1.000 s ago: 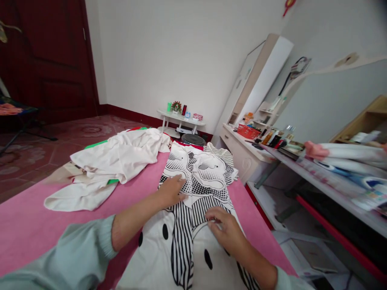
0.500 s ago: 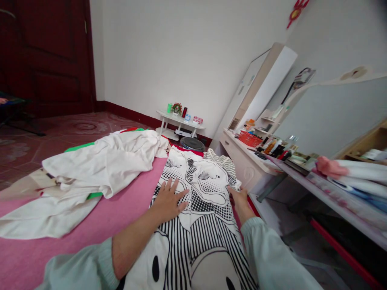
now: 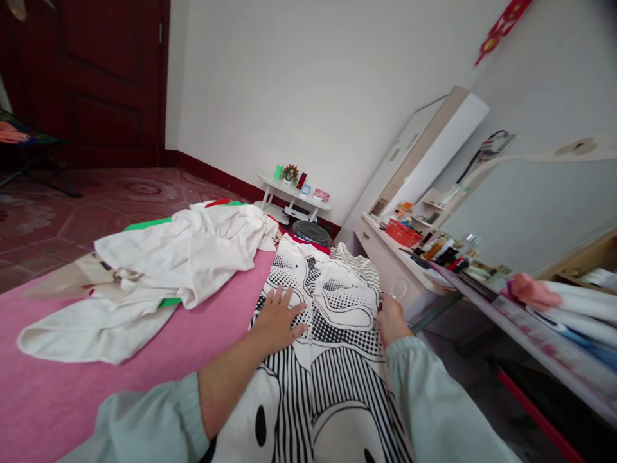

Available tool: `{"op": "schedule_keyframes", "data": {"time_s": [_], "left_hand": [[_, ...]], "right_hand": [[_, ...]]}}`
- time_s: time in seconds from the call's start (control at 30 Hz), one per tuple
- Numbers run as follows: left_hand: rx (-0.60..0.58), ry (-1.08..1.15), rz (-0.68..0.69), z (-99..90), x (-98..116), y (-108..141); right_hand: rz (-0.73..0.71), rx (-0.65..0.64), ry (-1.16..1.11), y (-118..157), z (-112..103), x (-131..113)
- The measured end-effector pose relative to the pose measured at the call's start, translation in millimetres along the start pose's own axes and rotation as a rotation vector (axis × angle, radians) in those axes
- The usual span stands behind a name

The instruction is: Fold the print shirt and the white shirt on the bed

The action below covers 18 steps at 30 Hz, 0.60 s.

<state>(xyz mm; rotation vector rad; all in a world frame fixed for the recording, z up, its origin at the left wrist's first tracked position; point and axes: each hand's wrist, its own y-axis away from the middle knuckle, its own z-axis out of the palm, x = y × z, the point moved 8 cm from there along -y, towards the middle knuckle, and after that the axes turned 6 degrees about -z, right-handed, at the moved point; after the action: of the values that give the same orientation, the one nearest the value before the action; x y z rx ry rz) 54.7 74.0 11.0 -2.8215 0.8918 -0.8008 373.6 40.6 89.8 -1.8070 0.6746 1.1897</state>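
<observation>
A white garment with black stripes, dots and cartoon shapes (image 3: 337, 360) lies stretched out on the pink bed cover (image 3: 144, 379). My left hand (image 3: 278, 321) rests flat on its left half, fingers spread. At the garment's right edge is my right hand (image 3: 391, 319), with its fingers curled around the cloth; the fingertips are partly hidden. A striped part of cloth (image 3: 357, 260) sticks out at the far right corner. To the left lies a crumpled white garment (image 3: 187, 251) with green and red showing at its edges.
A dressing table (image 3: 385, 247) with a red basket (image 3: 403, 233) and several bottles stands at the right. Nearer is a shelf-like table (image 3: 530, 341) with rolled cloths. Beyond the bed are a small white stand (image 3: 294, 191) and a round dark lid (image 3: 312, 233).
The view has turned slightly, so everything sits a little further right. My right hand's fingers have closed more around the garment's edge. The left hand stays flat on the cloth.
</observation>
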Motion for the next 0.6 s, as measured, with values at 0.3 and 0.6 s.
{"op": "schedule_keyframes", "data": {"time_s": [0.3, 0.6], "left_hand": [[0.257, 0.382, -0.063, -24.5, -29, -9], [0.291, 0.415, 0.004, -26.0, -31, -9]], "right_hand": [[-0.555, -0.849, 0.158, 114, 145, -128], [-0.325, -0.926, 0.481, 173, -12, -55]]}}
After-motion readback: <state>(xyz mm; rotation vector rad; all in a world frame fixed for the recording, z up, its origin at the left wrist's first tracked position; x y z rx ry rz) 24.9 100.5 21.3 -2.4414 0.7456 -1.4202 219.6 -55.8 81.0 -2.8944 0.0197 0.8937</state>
